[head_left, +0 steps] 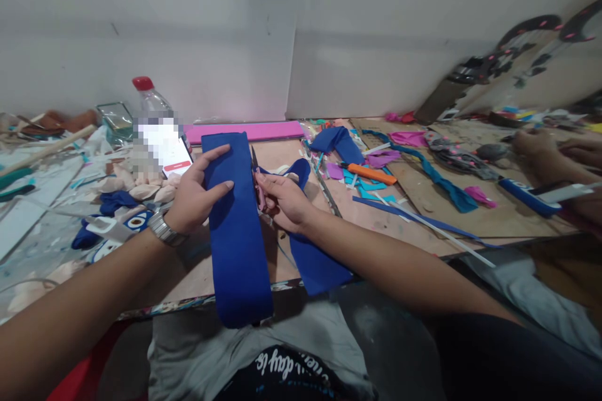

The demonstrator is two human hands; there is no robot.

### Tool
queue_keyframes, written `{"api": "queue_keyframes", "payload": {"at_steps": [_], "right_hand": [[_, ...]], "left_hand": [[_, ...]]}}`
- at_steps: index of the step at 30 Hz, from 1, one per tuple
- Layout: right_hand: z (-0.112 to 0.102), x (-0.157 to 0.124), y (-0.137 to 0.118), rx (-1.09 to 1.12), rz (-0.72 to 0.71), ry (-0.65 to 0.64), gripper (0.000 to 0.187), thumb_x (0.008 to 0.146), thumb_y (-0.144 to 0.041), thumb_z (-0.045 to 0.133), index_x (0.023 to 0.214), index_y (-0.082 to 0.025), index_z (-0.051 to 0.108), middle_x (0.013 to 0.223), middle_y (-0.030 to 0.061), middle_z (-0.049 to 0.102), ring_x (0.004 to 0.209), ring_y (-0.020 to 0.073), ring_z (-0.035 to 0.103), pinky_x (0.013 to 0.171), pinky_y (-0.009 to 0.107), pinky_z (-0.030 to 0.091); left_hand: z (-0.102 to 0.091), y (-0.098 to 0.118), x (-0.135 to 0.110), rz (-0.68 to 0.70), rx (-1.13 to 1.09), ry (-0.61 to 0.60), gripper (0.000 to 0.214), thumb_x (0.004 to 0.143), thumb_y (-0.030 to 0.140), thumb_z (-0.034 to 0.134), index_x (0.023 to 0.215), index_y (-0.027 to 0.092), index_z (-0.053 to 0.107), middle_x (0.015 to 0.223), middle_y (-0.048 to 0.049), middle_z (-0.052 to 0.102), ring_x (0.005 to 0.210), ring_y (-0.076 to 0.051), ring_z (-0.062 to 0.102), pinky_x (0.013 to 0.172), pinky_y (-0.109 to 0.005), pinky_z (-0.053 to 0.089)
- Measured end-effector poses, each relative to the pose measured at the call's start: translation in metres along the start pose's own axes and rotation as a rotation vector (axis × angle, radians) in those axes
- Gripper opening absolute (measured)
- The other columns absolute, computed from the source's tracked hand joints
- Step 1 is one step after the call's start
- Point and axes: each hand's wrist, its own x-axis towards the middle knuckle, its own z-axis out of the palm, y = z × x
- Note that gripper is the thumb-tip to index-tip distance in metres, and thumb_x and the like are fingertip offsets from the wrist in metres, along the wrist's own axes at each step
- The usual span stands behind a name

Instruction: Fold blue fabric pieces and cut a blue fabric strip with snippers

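A wide blue strip (241,263) of smooth, cloth-like material hangs over the table's front edge toward my lap. My left hand (194,194) grips its left side, thumb and index finger lying across the front. Along the strip's right edge, my right hand (285,200) is closed on small scissors (260,193) with pinkish handles. Their dark blades point up and touch or nearly touch that edge; I cannot tell whether they are cutting. Another blue piece (317,266) hangs over the edge below my right forearm, and a curled blue part lies behind my right hand.
A lit phone (169,147) leans by a red-capped bottle (153,97). Behind lies a pink strip (249,131). Right of my hands are an orange-handled cutter (372,173) and coloured scraps. Pale pieces (145,191) crowd the left. Another person's hands (540,147) work at far right.
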Motion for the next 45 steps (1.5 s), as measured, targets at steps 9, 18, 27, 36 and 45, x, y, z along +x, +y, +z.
{"api": "queue_keyframes", "payload": {"at_steps": [9, 18, 27, 36, 45], "right_hand": [[-0.0009, -0.0003, -0.0019, -0.048, -0.023, -0.035, 0.045, 0.079, -0.053, 0.086, 0.067, -0.018, 0.06, 0.046, -0.0082, 0.049, 0.043, 0.0053, 0.038, 0.044, 0.017, 0.029], [-0.0021, -0.0001, -0.0007, -0.055, -0.023, -0.03, 0.045, 0.078, -0.052, 0.086, 0.068, -0.018, 0.06, 0.045, -0.0083, 0.05, 0.042, 0.0051, 0.038, 0.045, 0.018, 0.028], [-0.0007, -0.0014, -0.0026, -0.071, -0.019, -0.011, 0.038, 0.083, -0.048, 0.083, 0.072, -0.018, 0.062, 0.046, -0.0093, 0.049, 0.043, 0.0051, 0.037, 0.046, 0.019, 0.028], [-0.0013, -0.0009, -0.0027, -0.056, -0.053, -0.027, 0.044, 0.08, -0.054, 0.085, 0.072, -0.018, 0.061, 0.048, -0.0099, 0.048, 0.044, 0.0054, 0.039, 0.047, 0.019, 0.031], [-0.0018, 0.0002, -0.0052, -0.056, -0.053, -0.004, 0.044, 0.077, -0.055, 0.086, 0.072, -0.019, 0.062, 0.046, -0.0095, 0.049, 0.044, 0.0063, 0.04, 0.047, 0.02, 0.029]], "left_hand": [[-0.0005, -0.0011, -0.0004, 0.011, -0.012, -0.04, 0.067, 0.082, 0.026, 0.08, 0.146, 0.024, 0.059, 0.151, -0.0107, 0.059, 0.134, -0.032, 0.06, 0.116, -0.049, 0.051], [-0.0015, -0.0041, -0.0001, 0.035, 0.01, -0.051, 0.069, 0.083, 0.03, 0.08, 0.147, 0.022, 0.057, 0.151, -0.0126, 0.059, 0.132, -0.032, 0.062, 0.115, -0.051, 0.052], [-0.0017, -0.0056, -0.0004, 0.014, -0.027, -0.065, 0.07, 0.083, 0.028, 0.08, 0.149, 0.022, 0.056, 0.151, -0.0125, 0.059, 0.13, -0.031, 0.063, 0.113, -0.048, 0.053], [-0.0024, -0.0043, -0.0008, 0.05, 0.018, -0.055, 0.067, 0.084, 0.03, 0.081, 0.146, 0.022, 0.058, 0.152, -0.0111, 0.059, 0.136, -0.033, 0.059, 0.119, -0.052, 0.047], [-0.0005, -0.003, -0.0022, 0.014, -0.002, -0.086, 0.066, 0.084, 0.031, 0.08, 0.146, 0.021, 0.058, 0.15, -0.0127, 0.06, 0.136, -0.034, 0.059, 0.12, -0.054, 0.045]]}}
